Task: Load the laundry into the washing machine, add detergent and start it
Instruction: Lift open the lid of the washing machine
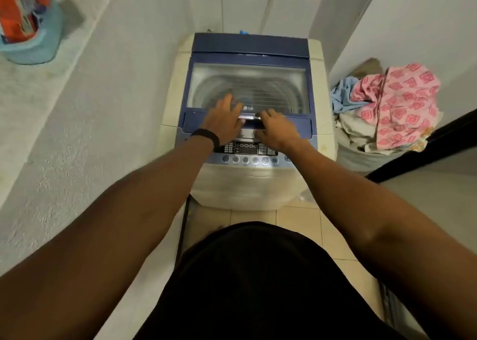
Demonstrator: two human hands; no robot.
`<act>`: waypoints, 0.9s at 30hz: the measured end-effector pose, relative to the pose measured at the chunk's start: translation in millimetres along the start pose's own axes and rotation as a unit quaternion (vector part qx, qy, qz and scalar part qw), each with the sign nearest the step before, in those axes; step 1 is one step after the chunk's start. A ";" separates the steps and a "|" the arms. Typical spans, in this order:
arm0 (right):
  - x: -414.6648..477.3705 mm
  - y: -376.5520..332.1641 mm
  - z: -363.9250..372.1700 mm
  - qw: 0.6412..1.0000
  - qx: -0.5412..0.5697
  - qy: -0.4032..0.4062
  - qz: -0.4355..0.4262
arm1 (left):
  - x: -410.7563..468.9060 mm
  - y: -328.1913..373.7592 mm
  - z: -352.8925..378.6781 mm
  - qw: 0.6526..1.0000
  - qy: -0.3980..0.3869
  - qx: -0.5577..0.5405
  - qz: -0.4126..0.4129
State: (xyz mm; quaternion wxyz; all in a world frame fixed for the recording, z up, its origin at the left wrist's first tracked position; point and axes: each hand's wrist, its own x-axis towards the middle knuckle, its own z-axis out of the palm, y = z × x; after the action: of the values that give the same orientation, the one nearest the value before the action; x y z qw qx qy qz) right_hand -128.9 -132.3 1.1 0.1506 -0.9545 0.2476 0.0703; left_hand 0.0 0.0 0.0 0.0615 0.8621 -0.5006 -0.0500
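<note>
Both hands, I see, are on the shut lid [247, 81] of the washing machine [242, 185]: left hand [224, 123] flat with fingers spread, right hand [277, 130] curled over the silver handle [249, 118], laundry [397, 102] piled in the basket [361, 156] just beside.

You can read only the LG logo [248, 108] on the blue front edge of the washing machine lid [258, 81].

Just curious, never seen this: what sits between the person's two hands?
A silver handle on the closed lid, seen in the head view.
</note>
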 end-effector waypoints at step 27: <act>38.1 -13.5 -152.7 0.994 -0.078 0.069 -0.032 | 66.1 -40.4 -127.8 0.968 0.021 0.102 0.228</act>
State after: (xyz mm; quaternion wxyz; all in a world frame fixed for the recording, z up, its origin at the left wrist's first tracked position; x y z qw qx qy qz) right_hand -80.0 -187.5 140.8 0.0599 -0.9733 0.2209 0.0183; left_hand 86.2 -30.5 118.2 -0.0063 0.7280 -0.6847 0.0348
